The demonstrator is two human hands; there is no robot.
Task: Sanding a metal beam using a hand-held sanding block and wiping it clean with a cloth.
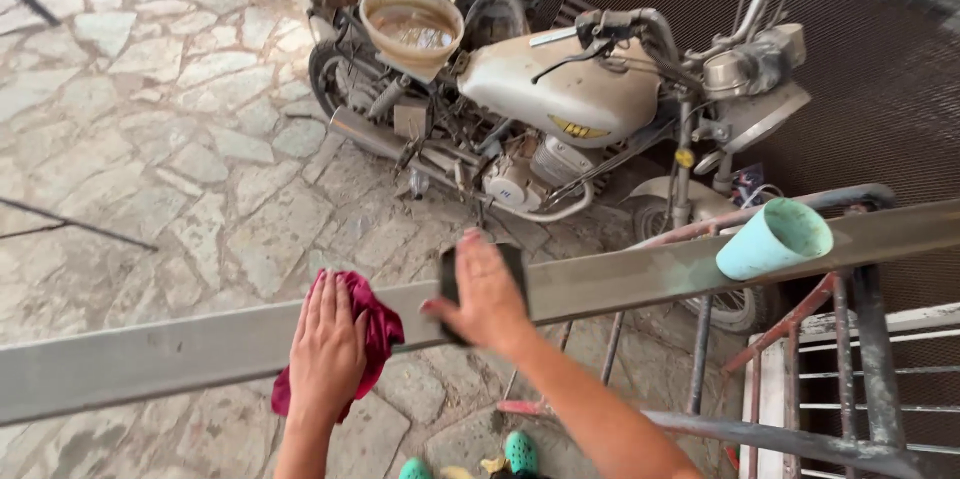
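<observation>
A long grey metal beam [620, 274] runs across the view from lower left to right. My left hand [328, 349] lies flat on a dark red cloth [375, 324], pressing it against the beam. My right hand [488, 294] holds a dark rectangular block [512, 261], which looks like a sanding pad, flat against the beam's face. A turquoise plastic cup [775, 237] lies on its side on the beam at the right, its mouth toward me.
A dusty beige motorcycle [560, 89] stands behind the beam, with a basin of water [412, 24] on its seat. A metal rack [850, 379] supports the beam at the right. Irregular stone paving [150, 119] covers the ground. My green shoes [520, 451] show below.
</observation>
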